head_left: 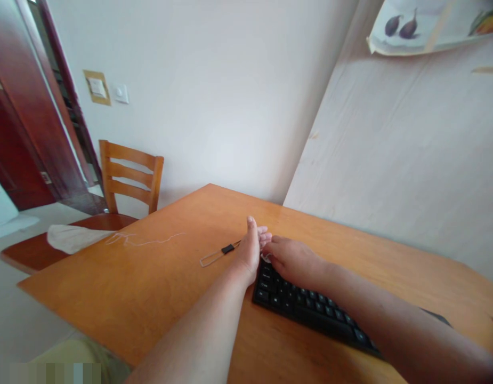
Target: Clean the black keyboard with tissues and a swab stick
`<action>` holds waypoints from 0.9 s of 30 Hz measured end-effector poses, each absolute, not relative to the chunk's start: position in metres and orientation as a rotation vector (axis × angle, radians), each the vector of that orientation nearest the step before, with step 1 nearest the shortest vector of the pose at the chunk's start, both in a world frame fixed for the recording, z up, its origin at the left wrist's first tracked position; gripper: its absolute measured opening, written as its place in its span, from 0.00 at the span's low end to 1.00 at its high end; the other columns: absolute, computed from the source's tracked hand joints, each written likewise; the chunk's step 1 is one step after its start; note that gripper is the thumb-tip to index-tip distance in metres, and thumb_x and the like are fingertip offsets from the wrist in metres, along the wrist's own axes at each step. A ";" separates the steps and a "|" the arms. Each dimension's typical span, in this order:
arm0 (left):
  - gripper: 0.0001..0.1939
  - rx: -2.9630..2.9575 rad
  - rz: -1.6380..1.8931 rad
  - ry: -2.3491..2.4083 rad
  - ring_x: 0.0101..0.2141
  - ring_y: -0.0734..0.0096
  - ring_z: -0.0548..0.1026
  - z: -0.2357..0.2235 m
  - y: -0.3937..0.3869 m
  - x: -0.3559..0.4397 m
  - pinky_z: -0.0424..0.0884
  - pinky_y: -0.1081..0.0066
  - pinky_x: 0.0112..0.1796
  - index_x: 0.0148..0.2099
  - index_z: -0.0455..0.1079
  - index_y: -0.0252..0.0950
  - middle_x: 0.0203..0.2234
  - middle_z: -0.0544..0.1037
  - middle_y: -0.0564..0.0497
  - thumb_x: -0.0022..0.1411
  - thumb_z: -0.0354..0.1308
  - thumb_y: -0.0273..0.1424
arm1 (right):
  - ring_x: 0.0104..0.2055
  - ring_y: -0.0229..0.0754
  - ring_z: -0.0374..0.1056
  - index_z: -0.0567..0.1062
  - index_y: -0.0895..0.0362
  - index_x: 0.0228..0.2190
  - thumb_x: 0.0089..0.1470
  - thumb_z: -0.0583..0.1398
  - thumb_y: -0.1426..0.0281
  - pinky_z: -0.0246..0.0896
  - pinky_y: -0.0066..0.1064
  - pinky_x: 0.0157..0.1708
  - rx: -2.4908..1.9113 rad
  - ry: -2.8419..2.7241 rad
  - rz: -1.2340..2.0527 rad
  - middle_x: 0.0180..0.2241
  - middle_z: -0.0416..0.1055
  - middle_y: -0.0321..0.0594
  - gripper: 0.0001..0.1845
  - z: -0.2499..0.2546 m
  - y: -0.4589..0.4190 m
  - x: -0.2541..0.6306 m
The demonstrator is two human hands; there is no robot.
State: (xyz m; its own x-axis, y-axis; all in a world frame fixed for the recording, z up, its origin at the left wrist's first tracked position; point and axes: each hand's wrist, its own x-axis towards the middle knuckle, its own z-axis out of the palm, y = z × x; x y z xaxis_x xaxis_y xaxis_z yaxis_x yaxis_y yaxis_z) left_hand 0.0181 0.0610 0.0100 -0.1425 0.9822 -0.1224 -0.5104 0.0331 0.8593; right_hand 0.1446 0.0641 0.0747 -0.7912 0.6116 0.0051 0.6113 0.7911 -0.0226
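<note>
A black keyboard lies on the wooden table, partly covered by my right hand and forearm. My left hand is open beside the keyboard's left end, held on edge with the thumb up and the fingers stretched out. Over the keyboard's far left corner, my right hand has its fingers closed on a small white piece, which looks like soft tissue or cloth and is mostly hidden. Left of my left hand lies a thin wire loop with a black block on it; its far end is hidden behind the hand.
The wooden table meets the wall at the back. A white cloth or bag with loose strings is at its left edge, by a wooden chair. A dark object shows partly behind my right forearm.
</note>
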 end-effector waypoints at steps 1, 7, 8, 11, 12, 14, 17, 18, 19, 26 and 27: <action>0.46 0.665 1.475 0.962 0.54 0.52 0.74 0.009 0.061 0.018 0.71 0.60 0.50 0.56 0.70 0.34 0.53 0.77 0.35 0.59 0.35 0.66 | 0.44 0.46 0.72 0.76 0.58 0.40 0.58 0.53 0.76 0.62 0.32 0.40 -1.019 -2.998 0.000 0.43 0.76 0.48 0.13 0.078 0.064 0.142; 0.45 0.686 1.491 1.039 0.48 0.55 0.77 0.006 0.062 0.020 0.72 0.62 0.45 0.53 0.71 0.34 0.47 0.80 0.37 0.59 0.35 0.66 | 0.40 0.48 0.74 0.79 0.58 0.36 0.59 0.52 0.73 0.61 0.33 0.36 -1.130 -3.123 -0.108 0.38 0.79 0.50 0.14 0.092 0.072 0.143; 0.45 0.688 1.499 1.057 0.47 0.56 0.78 0.006 0.062 0.021 0.72 0.63 0.45 0.51 0.71 0.34 0.46 0.80 0.38 0.59 0.35 0.66 | 0.38 0.48 0.74 0.79 0.58 0.33 0.58 0.53 0.73 0.61 0.33 0.35 -1.163 -3.123 -0.066 0.36 0.79 0.49 0.14 0.093 0.075 0.146; 0.43 0.684 1.530 1.073 0.44 0.58 0.78 0.004 0.065 0.021 0.72 0.64 0.43 0.48 0.72 0.34 0.42 0.80 0.39 0.59 0.37 0.67 | 0.36 0.45 0.73 0.78 0.57 0.31 0.56 0.54 0.74 0.61 0.31 0.35 -1.179 -3.041 0.154 0.35 0.79 0.45 0.12 0.092 0.087 0.149; 0.43 0.680 1.544 1.068 0.43 0.58 0.78 0.003 0.065 0.021 0.72 0.64 0.43 0.47 0.72 0.34 0.42 0.80 0.40 0.58 0.37 0.67 | 0.37 0.44 0.73 0.78 0.57 0.33 0.55 0.54 0.75 0.61 0.30 0.36 -1.145 -2.993 0.218 0.36 0.79 0.44 0.12 0.092 0.090 0.149; 0.43 0.670 1.567 1.051 0.44 0.58 0.78 0.003 0.067 0.021 0.72 0.63 0.43 0.46 0.72 0.34 0.42 0.80 0.40 0.58 0.38 0.67 | 0.40 0.43 0.72 0.78 0.56 0.37 0.55 0.54 0.76 0.62 0.29 0.38 -1.051 -2.918 0.292 0.39 0.79 0.42 0.14 0.090 0.094 0.146; 0.42 0.642 1.571 1.028 0.45 0.56 0.78 0.003 0.067 0.020 0.73 0.62 0.43 0.46 0.72 0.35 0.43 0.80 0.39 0.58 0.37 0.67 | 0.41 0.43 0.72 0.78 0.56 0.39 0.56 0.53 0.76 0.62 0.30 0.40 -0.969 -2.950 0.278 0.40 0.78 0.42 0.15 0.086 0.091 0.140; 0.43 0.634 1.566 1.025 0.45 0.56 0.78 0.003 0.067 0.020 0.73 0.62 0.43 0.47 0.72 0.35 0.43 0.80 0.39 0.58 0.37 0.67 | 0.41 0.44 0.72 0.78 0.56 0.40 0.56 0.54 0.74 0.62 0.31 0.41 -0.970 -2.975 0.252 0.40 0.78 0.43 0.14 0.084 0.088 0.140; 0.43 0.627 1.561 1.024 0.46 0.56 0.78 0.004 0.066 0.020 0.73 0.62 0.43 0.48 0.72 0.35 0.44 0.80 0.39 0.58 0.37 0.67 | 0.42 0.44 0.72 0.78 0.56 0.41 0.57 0.55 0.73 0.62 0.32 0.41 -0.973 -2.997 0.229 0.41 0.78 0.45 0.14 0.083 0.085 0.140; 0.42 0.581 1.571 1.040 0.43 0.58 0.79 0.005 0.068 0.020 0.73 0.65 0.40 0.45 0.71 0.35 0.43 0.80 0.39 0.57 0.38 0.67 | 0.41 0.44 0.71 0.79 0.58 0.40 0.53 0.56 0.76 0.62 0.31 0.40 -0.954 -3.044 0.214 0.40 0.77 0.45 0.14 0.088 0.089 0.156; 0.42 0.574 1.579 1.034 0.42 0.59 0.79 0.005 0.068 0.020 0.73 0.65 0.40 0.45 0.71 0.34 0.42 0.80 0.39 0.57 0.38 0.67 | 0.41 0.44 0.71 0.79 0.58 0.38 0.53 0.55 0.76 0.62 0.31 0.41 -0.980 -3.031 0.185 0.39 0.77 0.45 0.14 0.089 0.093 0.156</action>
State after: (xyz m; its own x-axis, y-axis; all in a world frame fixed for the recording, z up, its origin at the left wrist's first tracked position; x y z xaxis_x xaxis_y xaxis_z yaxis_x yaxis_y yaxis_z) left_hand 0.0202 0.0678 0.0053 -0.2733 0.9488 -0.1585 -0.5247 -0.0089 0.8512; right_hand 0.1561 0.0927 0.0894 -0.8101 0.5805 -0.0825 0.5862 0.8046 -0.0950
